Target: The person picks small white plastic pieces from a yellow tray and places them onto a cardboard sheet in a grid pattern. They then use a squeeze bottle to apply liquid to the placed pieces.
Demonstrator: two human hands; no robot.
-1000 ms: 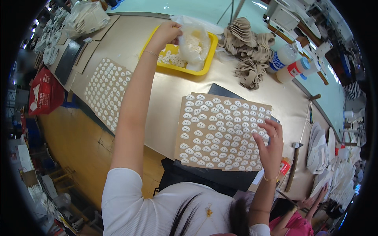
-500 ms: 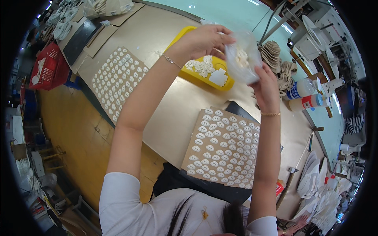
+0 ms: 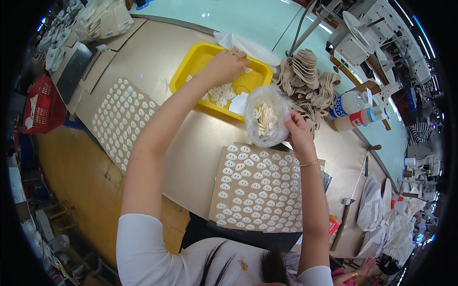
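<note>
My right hand [image 3: 299, 133] grips the rim of a clear plastic bag [image 3: 280, 102], which stands open and holds many small off-white pieces [image 3: 265, 118]. Over the far part of a yellow tray [image 3: 177, 78] is my left hand [image 3: 225, 67], its fingers curled down together; their tips are partly hidden, and I cannot make out what they hold. Flat white pieces [image 3: 221, 94] with holes lie in the tray, beside a folded white paper [image 3: 238, 103]. Below the bag, a brown cardboard sheet [image 3: 215, 202] carries rows of similar rounded triangular pieces with holes.
Another cardboard sheet with pieces [image 3: 125, 121] lies at left. Stacked beige fabric shapes [image 3: 305, 71] and two bottles [image 3: 350, 104] stand at right, with a hammer [image 3: 347, 205] nearer. A red basket [image 3: 50, 107] is far left. A machine [image 3: 362, 38] stands at the back right.
My left hand has left the bag and moved down to the tray. My right hand has lowered the bag toward me, and its mouth now faces up.
</note>
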